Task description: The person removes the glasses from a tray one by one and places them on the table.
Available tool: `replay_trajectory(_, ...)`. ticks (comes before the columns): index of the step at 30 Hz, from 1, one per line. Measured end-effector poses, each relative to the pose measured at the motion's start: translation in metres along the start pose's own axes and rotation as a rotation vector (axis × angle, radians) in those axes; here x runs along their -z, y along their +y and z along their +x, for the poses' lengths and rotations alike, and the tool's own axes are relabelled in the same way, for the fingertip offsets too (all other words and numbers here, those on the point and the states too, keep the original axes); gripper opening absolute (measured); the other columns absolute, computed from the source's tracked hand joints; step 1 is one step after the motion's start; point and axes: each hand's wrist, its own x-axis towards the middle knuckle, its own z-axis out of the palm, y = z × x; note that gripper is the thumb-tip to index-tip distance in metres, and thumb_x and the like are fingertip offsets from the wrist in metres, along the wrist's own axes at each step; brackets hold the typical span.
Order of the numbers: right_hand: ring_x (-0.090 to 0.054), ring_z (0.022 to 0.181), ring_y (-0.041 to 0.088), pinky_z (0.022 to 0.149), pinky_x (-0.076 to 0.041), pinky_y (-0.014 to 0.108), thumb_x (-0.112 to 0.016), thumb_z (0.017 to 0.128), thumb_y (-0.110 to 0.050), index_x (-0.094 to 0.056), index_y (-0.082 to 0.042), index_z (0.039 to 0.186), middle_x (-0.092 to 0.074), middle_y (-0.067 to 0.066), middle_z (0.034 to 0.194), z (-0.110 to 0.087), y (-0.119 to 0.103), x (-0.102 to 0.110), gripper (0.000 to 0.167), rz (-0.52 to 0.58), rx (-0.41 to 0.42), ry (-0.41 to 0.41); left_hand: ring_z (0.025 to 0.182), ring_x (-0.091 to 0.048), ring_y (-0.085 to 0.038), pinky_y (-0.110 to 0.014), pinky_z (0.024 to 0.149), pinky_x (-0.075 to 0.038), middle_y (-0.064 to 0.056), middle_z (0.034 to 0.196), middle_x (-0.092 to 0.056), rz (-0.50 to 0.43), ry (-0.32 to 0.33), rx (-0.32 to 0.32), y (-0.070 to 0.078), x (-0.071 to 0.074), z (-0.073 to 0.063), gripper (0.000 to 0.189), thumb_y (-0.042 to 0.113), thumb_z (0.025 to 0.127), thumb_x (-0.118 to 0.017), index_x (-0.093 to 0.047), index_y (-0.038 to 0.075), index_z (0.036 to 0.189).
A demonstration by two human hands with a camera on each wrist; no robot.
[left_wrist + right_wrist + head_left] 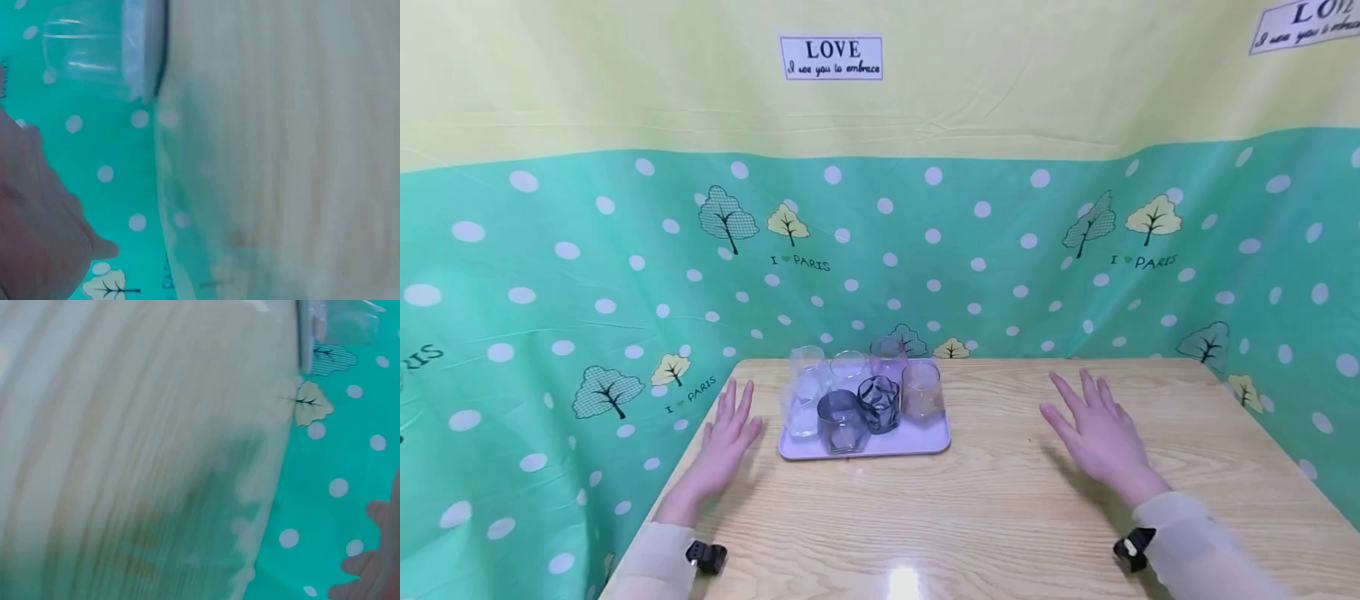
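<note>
A pale lilac tray stands at the back middle of the table, crowded with several glasses. At its front are a smoky grey glass and a dark wavy glass. A pinkish tumbler stands behind them, an amber-tinted glass to the right, and clear glasses to the left. My left hand is held left of the tray with fingers spread, holding nothing. To the tray's right, my right hand is spread too, nothing in it. Both wrist views show a hand partly, at the frame edge.
The light wood table reaches forward to a green dotted curtain, which also hangs along both sides. Black bands sit on both wrists. A bright light reflection shows near the table's front.
</note>
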Motion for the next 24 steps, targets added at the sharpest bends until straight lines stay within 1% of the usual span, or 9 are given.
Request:
replay_trajectory(3, -0.015, 0.154, 0.063, 0.114, -0.022, 0.085, -0.03, 0.113, -0.06, -0.03, -0.012, 0.17, -0.017, 0.037, 0.17, 0.005, -0.007, -0.001, 0.074, 0.097, -0.013, 0.015, 0.161, 0.008, -0.049, -0.077, 0.124, 0.0, -0.015, 0.178, 0.013, -0.112, 0.015, 0.07, 0.005, 0.0, 0.005, 0.078, 0.053, 0.114, -0.038, -0.002, 0.017, 0.173)
replay_trajectory(6, -0.023, 0.153, 0.06, 0.119, -0.023, 0.079, -0.029, 0.115, -0.057, -0.032, -0.007, 0.168, -0.025, 0.035, 0.169, 0.009, -0.016, -0.004, 0.073, 0.255, -0.037, 0.031, 0.163, -0.005, -0.046, -0.066, 0.129, -0.009, -0.016, 0.179, -0.003, -0.208, 0.039, 0.155, 0.01, -0.001, 0.009, 0.085, 0.06, 0.111, -0.044, -0.008, 0.015, 0.173)
replay_trajectory(9, -0.03, 0.153, 0.055, 0.124, -0.023, 0.071, -0.026, 0.114, -0.058, -0.033, -0.006, 0.168, -0.031, 0.029, 0.169, 0.016, -0.027, -0.009, 0.075, 0.451, -0.09, 0.025, 0.162, -0.017, -0.043, -0.058, 0.131, -0.018, -0.019, 0.177, -0.016, -0.349, 0.055, 0.235, 0.014, -0.005, 0.013, 0.084, 0.052, 0.11, -0.054, -0.016, 0.008, 0.172)
replay_trajectory(12, -0.037, 0.152, 0.051, 0.124, -0.031, 0.066, -0.026, 0.113, -0.061, -0.033, -0.008, 0.168, -0.035, 0.026, 0.169, 0.024, -0.042, -0.019, 0.076, 0.695, -0.155, 0.004, 0.159, -0.028, -0.043, -0.054, 0.128, -0.029, -0.024, 0.173, -0.027, -0.512, 0.056, 0.291, 0.018, -0.013, 0.016, 0.077, 0.034, 0.111, -0.061, -0.023, 0.001, 0.169)
replay_trajectory(13, -0.039, 0.151, 0.05, 0.123, -0.033, 0.065, -0.028, 0.114, -0.059, -0.033, -0.007, 0.168, -0.036, 0.026, 0.168, 0.027, -0.048, -0.022, 0.075, 0.77, -0.173, 0.004, 0.157, -0.03, -0.043, -0.053, 0.127, -0.032, -0.026, 0.171, -0.03, -0.552, 0.053, 0.296, 0.018, -0.016, 0.017, 0.074, 0.027, 0.11, -0.062, -0.026, -0.002, 0.167)
replay_trajectory(16, -0.044, 0.148, 0.046, 0.121, -0.041, 0.06, -0.037, 0.115, -0.051, -0.033, -0.007, 0.167, -0.041, 0.025, 0.166, 0.036, -0.068, -0.035, 0.068, 0.99, -0.207, 0.006, 0.154, -0.037, -0.044, -0.051, 0.124, -0.037, -0.029, 0.166, -0.037, -0.606, 0.033, 0.291, 0.018, -0.025, 0.019, 0.069, 0.016, 0.107, -0.066, -0.033, -0.007, 0.163)
replay_trajectory(18, -0.046, 0.147, 0.044, 0.119, -0.043, 0.058, -0.045, 0.116, -0.041, -0.034, -0.006, 0.167, -0.042, 0.025, 0.165, 0.043, -0.082, -0.046, 0.063, 1.075, -0.2, 0.02, 0.152, -0.039, -0.046, -0.05, 0.123, -0.037, -0.031, 0.163, -0.04, -0.619, 0.018, 0.271, 0.017, -0.03, 0.02, 0.068, 0.01, 0.104, -0.069, -0.036, -0.011, 0.16)
replay_trajectory(20, -0.047, 0.147, 0.042, 0.119, -0.044, 0.057, -0.053, 0.114, -0.031, -0.035, -0.005, 0.166, -0.044, 0.024, 0.164, 0.048, -0.095, -0.056, 0.061, 1.121, -0.184, 0.027, 0.152, -0.04, -0.046, -0.05, 0.123, -0.036, -0.032, 0.162, -0.041, -0.628, -0.004, 0.259, 0.015, -0.034, 0.019, 0.069, 0.004, 0.101, -0.071, -0.036, -0.013, 0.158)
replay_trajectory(24, -0.046, 0.149, 0.041, 0.119, -0.044, 0.056, -0.068, 0.106, -0.019, -0.038, -0.007, 0.165, -0.045, 0.021, 0.164, 0.058, -0.114, -0.075, 0.068, 1.104, -0.123, 0.031, 0.15, -0.041, -0.046, -0.047, 0.121, -0.038, -0.033, 0.161, -0.04, -0.646, -0.038, 0.252, 0.01, -0.038, 0.015, 0.075, -0.006, 0.093, -0.073, -0.035, -0.015, 0.157)
